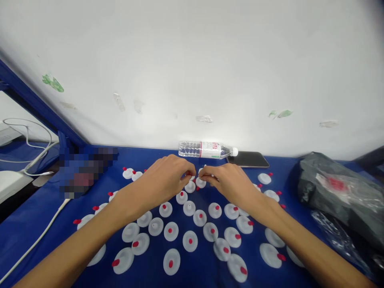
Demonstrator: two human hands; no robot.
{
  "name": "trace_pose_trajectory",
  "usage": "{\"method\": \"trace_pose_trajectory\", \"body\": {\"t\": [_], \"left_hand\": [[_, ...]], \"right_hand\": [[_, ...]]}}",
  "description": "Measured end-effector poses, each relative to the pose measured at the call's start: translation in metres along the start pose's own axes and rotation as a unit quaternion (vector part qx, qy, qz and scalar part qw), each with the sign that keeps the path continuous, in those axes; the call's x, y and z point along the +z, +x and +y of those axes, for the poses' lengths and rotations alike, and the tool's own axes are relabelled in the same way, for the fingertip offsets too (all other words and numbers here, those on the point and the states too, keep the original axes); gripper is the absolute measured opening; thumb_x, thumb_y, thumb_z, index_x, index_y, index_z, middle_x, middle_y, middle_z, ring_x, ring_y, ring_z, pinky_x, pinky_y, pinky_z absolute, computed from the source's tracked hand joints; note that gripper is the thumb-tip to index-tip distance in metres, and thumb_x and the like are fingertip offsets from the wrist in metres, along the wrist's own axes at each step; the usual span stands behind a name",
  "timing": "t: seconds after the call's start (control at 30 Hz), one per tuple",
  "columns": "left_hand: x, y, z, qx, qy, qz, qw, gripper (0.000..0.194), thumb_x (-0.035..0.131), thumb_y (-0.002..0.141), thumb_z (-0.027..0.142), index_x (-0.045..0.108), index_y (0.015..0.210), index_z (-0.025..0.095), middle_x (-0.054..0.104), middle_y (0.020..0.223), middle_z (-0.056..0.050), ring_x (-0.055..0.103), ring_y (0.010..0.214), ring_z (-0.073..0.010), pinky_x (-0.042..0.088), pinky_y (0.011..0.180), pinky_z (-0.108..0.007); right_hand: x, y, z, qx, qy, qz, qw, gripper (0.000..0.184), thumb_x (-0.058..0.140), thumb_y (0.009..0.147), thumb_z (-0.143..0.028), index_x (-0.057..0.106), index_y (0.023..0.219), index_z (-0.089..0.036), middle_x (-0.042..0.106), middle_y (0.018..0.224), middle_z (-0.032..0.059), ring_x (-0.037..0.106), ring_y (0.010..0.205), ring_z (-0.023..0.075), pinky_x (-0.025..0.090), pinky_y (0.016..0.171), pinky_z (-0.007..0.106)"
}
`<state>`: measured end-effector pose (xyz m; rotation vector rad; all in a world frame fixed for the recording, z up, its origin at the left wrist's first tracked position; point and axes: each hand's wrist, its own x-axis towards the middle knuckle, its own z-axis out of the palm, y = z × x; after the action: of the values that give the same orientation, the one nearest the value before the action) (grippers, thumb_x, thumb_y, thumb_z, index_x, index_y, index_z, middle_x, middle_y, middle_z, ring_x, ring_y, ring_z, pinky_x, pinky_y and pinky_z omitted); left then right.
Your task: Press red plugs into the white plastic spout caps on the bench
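My left hand (pixel 172 172) is closed in a pinch above the middle of the blue table, with a bit of red showing at its fingertips. Close by on the right, my right hand (pixel 225 178) is also pinched, near a white stem that sticks up. What either hand holds is mostly hidden by the fingers. Just below them lie translucent white discs with a central nozzle, such as this bare disc (pixel 189 208). Many others, like this capped disc (pixel 190 241), carry a small red cap. Several discs spread out beneath both forearms.
A clear water bottle (pixel 207 150) lies on its side along the white wall, beside a dark phone (pixel 252 159). On the right sits a grey plastic bag (pixel 333 192). A white cable (pixel 39 240) runs along the left, near a pixelated patch (pixel 81 176).
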<state>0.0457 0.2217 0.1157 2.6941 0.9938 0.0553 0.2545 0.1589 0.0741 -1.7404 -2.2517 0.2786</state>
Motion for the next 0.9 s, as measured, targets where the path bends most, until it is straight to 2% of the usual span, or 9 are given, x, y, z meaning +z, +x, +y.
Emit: {"method": "trace_pose_trajectory", "body": {"t": [0.1, 0.3, 0.4, 0.5, 0.57, 0.63, 0.7, 0.83, 0.9], "left_hand": [[0.002, 0.000, 0.001, 0.004, -0.011, -0.004, 1.000, 0.023, 0.058, 0.097, 0.018, 0.078, 0.099, 0.030, 0.078, 0.084, 0.003, 0.068, 0.074, -0.0172, 0.039, 0.062, -0.030], [0.015, 0.004, -0.001, 0.008, 0.007, -0.013, 1.000, 0.024, 0.058, 0.094, 0.012, 0.077, 0.096, 0.027, 0.074, 0.073, 0.001, 0.066, 0.068, -0.0194, 0.031, 0.057, -0.031], [0.022, 0.004, -0.003, 0.014, 0.010, -0.021, 1.000, 0.025, 0.057, 0.092, 0.010, 0.076, 0.095, 0.026, 0.075, 0.075, 0.000, 0.067, 0.069, -0.0202, 0.031, 0.057, -0.030], [0.026, 0.004, -0.005, 0.015, 0.011, -0.026, 0.999, 0.027, 0.056, 0.093, 0.009, 0.077, 0.097, 0.027, 0.078, 0.084, -0.001, 0.069, 0.074, -0.0215, 0.034, 0.058, -0.031], [0.027, 0.004, -0.006, 0.015, 0.013, -0.027, 0.999, 0.028, 0.055, 0.093, 0.010, 0.078, 0.097, 0.026, 0.079, 0.090, -0.003, 0.070, 0.078, -0.0225, 0.036, 0.060, -0.031], [0.027, 0.004, -0.006, 0.017, 0.016, -0.026, 0.999, 0.029, 0.055, 0.094, 0.010, 0.078, 0.098, 0.026, 0.079, 0.094, -0.003, 0.072, 0.082, -0.0234, 0.037, 0.061, -0.032], [0.028, 0.003, -0.007, 0.021, 0.019, -0.024, 0.999, 0.029, 0.055, 0.094, 0.009, 0.078, 0.099, 0.026, 0.080, 0.097, -0.002, 0.072, 0.086, -0.0238, 0.038, 0.062, -0.032], [0.029, 0.003, -0.006, 0.027, 0.031, -0.022, 0.999, 0.027, 0.056, 0.094, 0.009, 0.077, 0.097, 0.026, 0.080, 0.095, -0.002, 0.072, 0.087, -0.0241, 0.037, 0.061, -0.032], [0.028, 0.003, -0.004, 0.026, 0.041, -0.023, 0.999, 0.025, 0.056, 0.094, 0.008, 0.076, 0.096, 0.025, 0.078, 0.088, -0.002, 0.073, 0.085, -0.0245, 0.036, 0.060, -0.032]], "right_hand": [[-0.002, 0.000, -0.001, -0.001, 0.000, -0.014, 1.000, 0.016, 0.063, 0.102, -0.025, 0.078, 0.102, -0.028, 0.077, 0.076, -0.0028, 0.066, 0.062, 0.0149, 0.031, 0.057, 0.027], [-0.014, -0.004, -0.001, 0.003, 0.001, -0.044, 0.999, 0.021, 0.068, 0.093, -0.012, 0.081, 0.093, -0.029, 0.080, 0.078, -0.0042, 0.071, 0.067, 0.0166, 0.038, 0.059, 0.027], [-0.019, -0.007, -0.002, 0.006, 0.004, -0.058, 0.998, 0.021, 0.070, 0.092, -0.011, 0.081, 0.092, -0.029, 0.081, 0.079, -0.0053, 0.073, 0.068, 0.0166, 0.041, 0.059, 0.027], [-0.022, -0.008, -0.002, 0.007, 0.011, -0.061, 0.998, 0.011, 0.072, 0.095, -0.024, 0.081, 0.097, -0.031, 0.082, 0.084, -0.0062, 0.074, 0.069, 0.0172, 0.044, 0.060, 0.029], [-0.024, -0.007, 0.000, 0.017, 0.004, -0.036, 0.999, 0.013, 0.068, 0.099, -0.037, 0.080, 0.103, -0.033, 0.083, 0.086, -0.0061, 0.074, 0.070, 0.0178, 0.045, 0.060, 0.030], [-0.025, -0.005, 0.005, 0.035, -0.022, 0.003, 0.999, 0.020, 0.060, 0.103, -0.041, 0.079, 0.106, -0.033, 0.082, 0.086, -0.0043, 0.073, 0.071, 0.0186, 0.046, 0.062, 0.031], [-0.022, -0.004, 0.010, 0.047, -0.053, 0.030, 0.997, 0.022, 0.058, 0.104, -0.036, 0.079, 0.103, -0.030, 0.080, 0.089, 0.0000, 0.073, 0.078, 0.0218, 0.048, 0.066, 0.034], [-0.010, -0.002, 0.020, 0.016, -0.072, 0.014, 0.997, 0.015, 0.069, 0.098, -0.030, 0.080, 0.103, -0.021, 0.077, 0.105, 0.0088, 0.066, 0.106, 0.0306, 0.053, 0.079, 0.040], [-0.004, -0.001, 0.024, -0.005, -0.069, -0.001, 0.998, 0.015, 0.072, 0.096, -0.028, 0.081, 0.105, -0.020, 0.074, 0.107, 0.0104, 0.063, 0.109, 0.0313, 0.053, 0.087, 0.043]]}}
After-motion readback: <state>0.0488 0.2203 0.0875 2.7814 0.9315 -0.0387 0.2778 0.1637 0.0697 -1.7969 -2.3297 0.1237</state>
